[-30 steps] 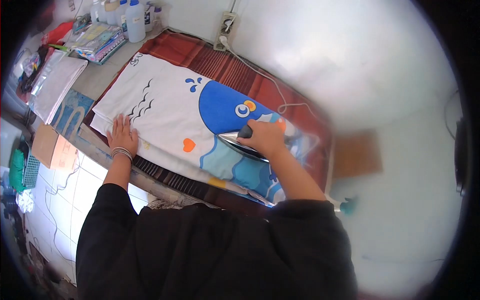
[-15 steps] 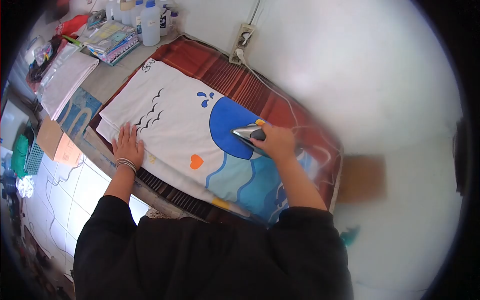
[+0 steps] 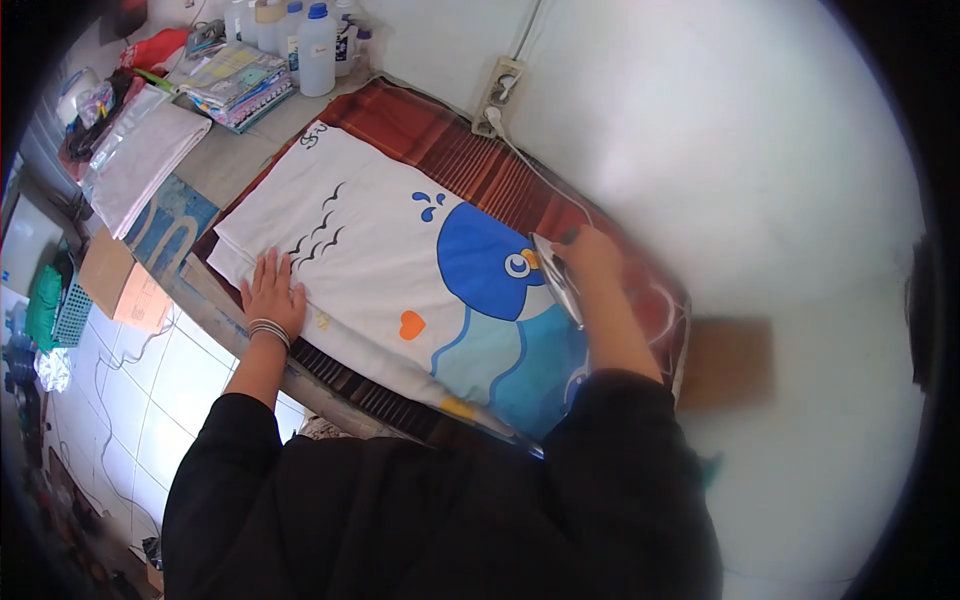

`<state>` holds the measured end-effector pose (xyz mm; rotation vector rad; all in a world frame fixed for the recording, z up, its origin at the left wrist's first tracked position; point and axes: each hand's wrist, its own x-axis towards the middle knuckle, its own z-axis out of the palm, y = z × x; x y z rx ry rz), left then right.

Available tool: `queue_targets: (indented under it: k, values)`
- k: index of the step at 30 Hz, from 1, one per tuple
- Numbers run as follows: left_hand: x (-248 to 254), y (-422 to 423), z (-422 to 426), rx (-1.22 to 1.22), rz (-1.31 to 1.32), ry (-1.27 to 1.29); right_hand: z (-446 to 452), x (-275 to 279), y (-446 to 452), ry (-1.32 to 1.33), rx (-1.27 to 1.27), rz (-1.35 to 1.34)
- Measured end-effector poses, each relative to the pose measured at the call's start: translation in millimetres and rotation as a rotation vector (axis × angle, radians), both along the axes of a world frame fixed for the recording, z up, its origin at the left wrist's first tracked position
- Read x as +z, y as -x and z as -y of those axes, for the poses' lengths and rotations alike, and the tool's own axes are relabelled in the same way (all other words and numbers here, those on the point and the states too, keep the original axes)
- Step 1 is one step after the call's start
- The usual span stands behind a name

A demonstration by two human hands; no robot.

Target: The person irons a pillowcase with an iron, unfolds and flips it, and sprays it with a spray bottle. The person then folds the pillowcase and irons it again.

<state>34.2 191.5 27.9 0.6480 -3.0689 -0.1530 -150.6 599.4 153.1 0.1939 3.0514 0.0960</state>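
Observation:
A folded white cloth (image 3: 370,240) printed with a blue whale, birds and an orange heart lies over a red and brown striped cloth (image 3: 400,115). My right hand (image 3: 592,262) is closed round the handle of an iron (image 3: 556,278), which rests at the far right edge of the whale, beside its eye. The forearm and sleeve hide part of the cloth's right end. Flat on the near left edge of the white cloth, fingers spread, is my left hand (image 3: 274,298), with bangles at the wrist.
A power strip (image 3: 497,97) with the white cord hangs on the wall. Bottles (image 3: 317,55), stacked folded fabrics (image 3: 238,85) and a pale folded cloth (image 3: 150,160) stand or lie at the back left. A cardboard box (image 3: 122,283) is below the table's left side.
The iron in my right hand has moved from the whale's lower side across to its right edge, and turned. My left hand stays on the cloth. The view has shifted slightly.

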Motion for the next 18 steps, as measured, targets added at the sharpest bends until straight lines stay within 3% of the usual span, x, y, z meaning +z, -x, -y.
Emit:
queue_targets:
  k: [4, 7, 10, 12, 18]
  values:
    - [5.2, 0.0, -0.5, 0.006, 0.005, -0.032, -17.7, -16.6, 26.4, 0.041, 0.068, 0.045]
    - [3.0, -0.1, 0.4, 0.002, -0.007, -0.03, 52.7, 29.8, -13.9, 0.221, 0.197, -0.108]
    - [2.7, -0.3, 0.3, -0.003, -0.017, -0.037, 116.5, 18.3, -47.5, 0.431, 0.331, -0.037]
    - [3.6, 0.3, -1.0, 0.0, -0.003, -0.041, 145.1, -18.5, -61.3, 0.271, 0.498, -0.062]
    - [-0.9, 0.3, 1.2, -0.052, -0.002, -0.028, 146.6, -28.9, -58.2, 0.218, 0.368, -0.198]
